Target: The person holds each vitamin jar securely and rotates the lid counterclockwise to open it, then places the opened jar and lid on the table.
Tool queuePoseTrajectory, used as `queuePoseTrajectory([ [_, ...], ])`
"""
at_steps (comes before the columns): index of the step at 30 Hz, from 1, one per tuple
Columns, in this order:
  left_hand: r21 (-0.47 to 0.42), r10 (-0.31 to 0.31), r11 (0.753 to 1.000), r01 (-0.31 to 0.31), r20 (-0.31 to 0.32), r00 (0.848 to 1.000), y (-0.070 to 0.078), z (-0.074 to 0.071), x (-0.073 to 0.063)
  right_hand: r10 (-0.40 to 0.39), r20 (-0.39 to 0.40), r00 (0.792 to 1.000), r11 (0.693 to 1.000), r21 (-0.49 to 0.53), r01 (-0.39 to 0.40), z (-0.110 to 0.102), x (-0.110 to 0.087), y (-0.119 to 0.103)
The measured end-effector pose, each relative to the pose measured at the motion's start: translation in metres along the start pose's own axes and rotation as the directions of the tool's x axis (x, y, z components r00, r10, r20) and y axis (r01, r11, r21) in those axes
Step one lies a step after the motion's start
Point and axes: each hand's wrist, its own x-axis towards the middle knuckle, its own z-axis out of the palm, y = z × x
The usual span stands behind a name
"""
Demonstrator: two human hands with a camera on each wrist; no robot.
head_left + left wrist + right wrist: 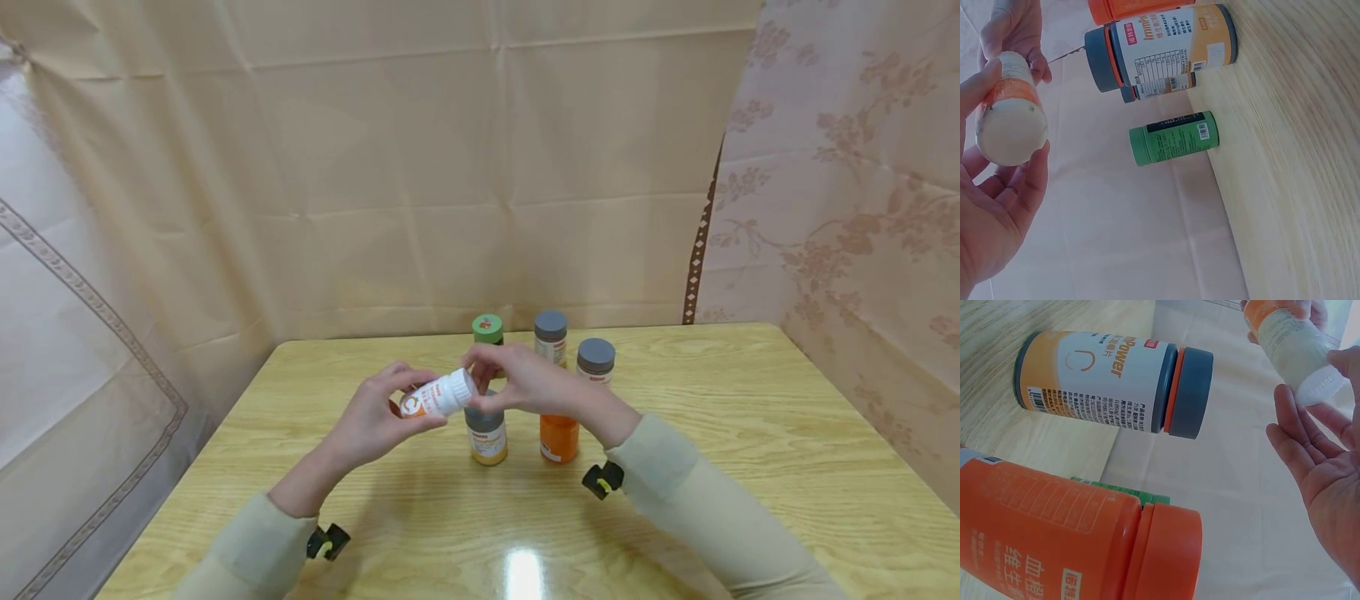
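A small white pill bottle (435,397) with an orange label is held tilted above the table, its white ribbed cap (462,386) pointing up and right. My left hand (367,421) grips the bottle body between thumb and fingers. The bottle's pale round base (1011,134) faces the camera in the left wrist view. My right hand (534,385) has thumb and fingertips on either side of the cap, pinching it. In the right wrist view the cap's white end (1321,386) shows between thumb and forefinger.
Behind and below the hands stand several bottles: a green-lidded one (487,327), two grey-lidded ones (551,325) (596,356), an orange one (559,439) and a white-and-yellow one (488,439). The wooden table (712,433) meets a beige curtain (390,183) at the back.
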Motion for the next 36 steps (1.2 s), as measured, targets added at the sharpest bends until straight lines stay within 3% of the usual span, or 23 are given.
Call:
queuePoseTrajectory([
  [8,-0.037,-0.004,0.999,0.005,0.037,0.999,-0.002,0.0,-0.001,-0.079,0.006,0.997,0.994,-0.075,0.079,-0.002,0.0,-0.005],
  [17,-0.007,0.014,1.0,-0.014,0.011,1.0,-0.002,-0.003,-0.002,-0.092,-0.015,0.996,0.991,-0.103,0.09,-0.003,-0.005,-0.012],
  [29,0.015,0.0,1.0,0.0,-0.005,1.0,-0.001,-0.005,-0.003,0.101,-0.02,0.995,0.984,-0.148,-0.103,-0.002,-0.006,-0.012],
  [36,0.028,-0.002,1.0,0.002,0.002,1.0,0.001,-0.005,-0.001,0.148,0.01,0.989,0.972,-0.185,-0.143,-0.002,-0.003,-0.012],
])
